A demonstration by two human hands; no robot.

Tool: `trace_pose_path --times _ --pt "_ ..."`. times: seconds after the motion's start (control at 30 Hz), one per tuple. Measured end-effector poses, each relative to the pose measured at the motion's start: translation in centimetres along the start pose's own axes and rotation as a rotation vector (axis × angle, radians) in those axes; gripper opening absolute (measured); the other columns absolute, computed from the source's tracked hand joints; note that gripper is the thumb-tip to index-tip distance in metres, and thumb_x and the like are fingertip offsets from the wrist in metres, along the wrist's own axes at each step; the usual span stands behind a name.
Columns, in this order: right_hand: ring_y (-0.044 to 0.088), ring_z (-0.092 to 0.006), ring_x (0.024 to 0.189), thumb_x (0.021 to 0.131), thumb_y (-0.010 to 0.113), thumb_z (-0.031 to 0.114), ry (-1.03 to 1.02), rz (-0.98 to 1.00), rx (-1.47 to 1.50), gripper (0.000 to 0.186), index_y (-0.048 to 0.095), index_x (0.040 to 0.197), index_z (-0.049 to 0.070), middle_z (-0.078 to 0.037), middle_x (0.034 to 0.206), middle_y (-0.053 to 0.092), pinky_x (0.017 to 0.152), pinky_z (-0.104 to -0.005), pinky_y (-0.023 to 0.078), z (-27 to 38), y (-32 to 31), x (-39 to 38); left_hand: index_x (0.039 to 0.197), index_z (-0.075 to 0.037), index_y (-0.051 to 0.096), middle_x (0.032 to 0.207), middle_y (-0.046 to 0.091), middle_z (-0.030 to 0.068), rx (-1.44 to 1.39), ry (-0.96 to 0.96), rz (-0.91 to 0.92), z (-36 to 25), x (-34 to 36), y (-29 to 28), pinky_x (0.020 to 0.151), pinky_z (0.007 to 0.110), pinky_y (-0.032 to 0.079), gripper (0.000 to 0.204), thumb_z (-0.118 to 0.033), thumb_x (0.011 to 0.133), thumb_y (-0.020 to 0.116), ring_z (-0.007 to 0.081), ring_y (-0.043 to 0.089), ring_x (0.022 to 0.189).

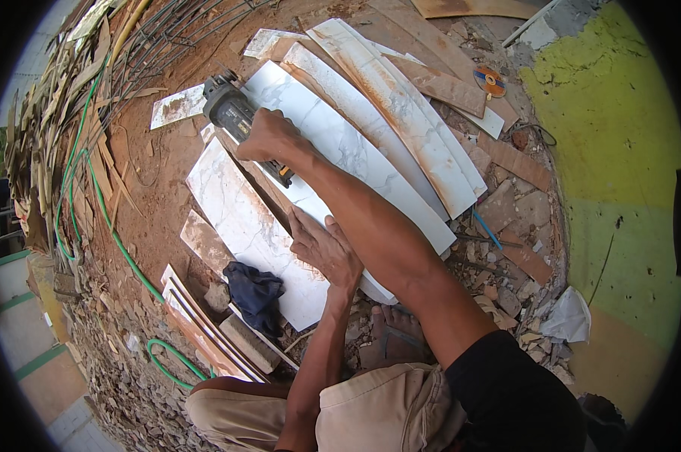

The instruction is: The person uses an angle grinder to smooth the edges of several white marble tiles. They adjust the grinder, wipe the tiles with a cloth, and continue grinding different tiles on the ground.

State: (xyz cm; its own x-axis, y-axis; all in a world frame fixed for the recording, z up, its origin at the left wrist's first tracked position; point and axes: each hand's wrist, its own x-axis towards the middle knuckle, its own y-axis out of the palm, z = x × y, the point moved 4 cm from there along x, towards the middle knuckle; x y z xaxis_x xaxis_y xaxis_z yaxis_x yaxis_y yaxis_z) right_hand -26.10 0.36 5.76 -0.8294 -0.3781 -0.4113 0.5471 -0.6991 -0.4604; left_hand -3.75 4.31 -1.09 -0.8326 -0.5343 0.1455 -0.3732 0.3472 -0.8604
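Observation:
My right hand (269, 137) is wrapped around a dark power tool (231, 113), which looks like an angle grinder. The tool rests over the left edge of a white marbled tile (318, 124), its front end pointing away from me. My left hand (327, 250) lies on the near part of the tile, fingers stretched out and pressing on it. My right forearm crosses above the tile. Left of it is another white tile (231, 197) smeared with brown dirt. A dark blue cloth (254, 295) lies crumpled on that tile's near end. The tool's working edge is hard to make out.
More dusty tiles (400, 105) are stacked at the right, with a cutting disc (490, 81) beyond. Narrow tile strips (205, 324) lie near left. A green hose (114, 226) runs along the left, near wood scraps (42, 135). Rubble borders the yellow-green wall (612, 135).

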Motion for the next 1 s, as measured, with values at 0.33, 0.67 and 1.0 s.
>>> trace_pose_path --times 0.33,0.67,1.0 --pt "0.073 -0.0345 0.106 0.066 0.077 0.023 0.004 0.004 -0.004 0.054 0.070 0.112 -0.005 -0.026 0.113 0.072 0.091 -0.0400 0.059 0.0 0.1 0.1 0.159 0.005 0.024 0.158 0.030 0.0271 0.002 -0.006 -0.004 0.0 0.0 0.0 0.106 0.050 0.029 0.086 -0.043 0.097 0.059 0.0419 0.039 0.126" --pt "0.073 -0.0349 0.107 0.065 0.078 0.022 0.012 -0.008 -0.001 0.054 0.071 0.111 -0.005 -0.027 0.114 0.072 0.091 -0.0397 0.058 0.1 0.0 0.5 0.159 0.006 0.023 0.159 0.029 0.0290 0.002 -0.036 0.021 -0.1 0.0 0.0 0.108 0.051 0.026 0.079 -0.039 0.101 0.053 0.0421 0.035 0.131" --pt "0.072 -0.0362 0.107 0.065 0.076 0.021 0.038 0.004 -0.010 0.056 0.069 0.113 -0.007 -0.028 0.116 0.071 0.092 -0.0399 0.058 -0.2 -0.2 -0.1 0.157 0.011 0.020 0.160 0.022 0.0360 -0.097 -0.093 0.119 -1.3 0.2 -1.0 0.116 0.054 0.016 0.070 -0.035 0.108 0.036 0.0450 0.023 0.148"
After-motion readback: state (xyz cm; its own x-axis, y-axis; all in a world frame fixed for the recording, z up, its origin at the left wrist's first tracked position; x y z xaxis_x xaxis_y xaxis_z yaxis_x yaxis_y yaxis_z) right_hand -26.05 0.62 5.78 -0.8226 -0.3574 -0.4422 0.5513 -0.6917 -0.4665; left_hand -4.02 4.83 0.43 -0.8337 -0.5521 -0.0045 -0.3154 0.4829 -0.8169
